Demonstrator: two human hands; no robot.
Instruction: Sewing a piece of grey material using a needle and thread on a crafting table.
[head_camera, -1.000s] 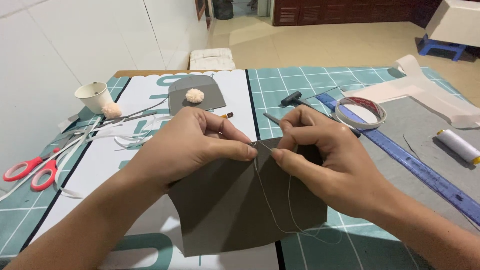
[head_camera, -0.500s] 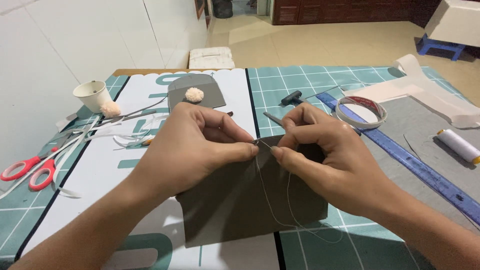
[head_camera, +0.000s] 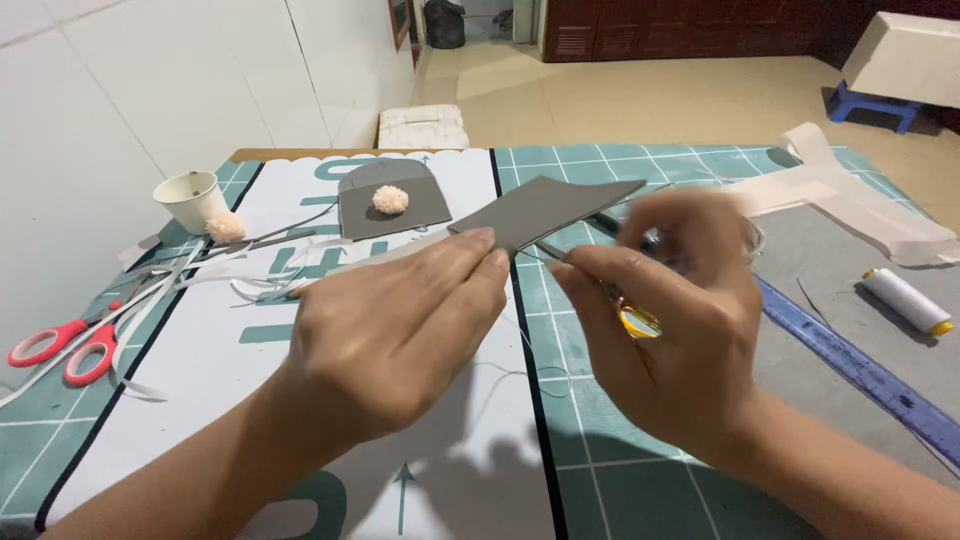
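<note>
Head view, centre of the frame: left hand (head_camera: 400, 320) raised over the table, fingers pressed together, pinching the near edge of one grey felt piece (head_camera: 545, 208) held up nearly flat, its far end pointing toward upper right. Just right of it, right hand (head_camera: 670, 320), blurred, fingers curled and pinched on a thin needle-like tool (head_camera: 560, 252) whose tip meets the felt's edge; a small yellow thing showing inside the grip, too blurred to tell. One fine thread (head_camera: 520, 370) hanging loose below the hands, over the mat. Upper middle: a second grey felt piece (head_camera: 392, 205) lying flat, one pale pompom (head_camera: 390, 199) on it. Upper left: one white paper cup (head_camera: 190, 200), a second pompom (head_camera: 226, 227) just beside it. Left edge: one pair of red-handled scissors (head_camera: 62, 350) among white paper strips. Right side: one blue ruler (head_camera: 850, 362) lying diagonally, one white thread spool (head_camera: 905, 300) beyond it. Underneath everything, one green cutting mat (head_camera: 620, 480).
</note>
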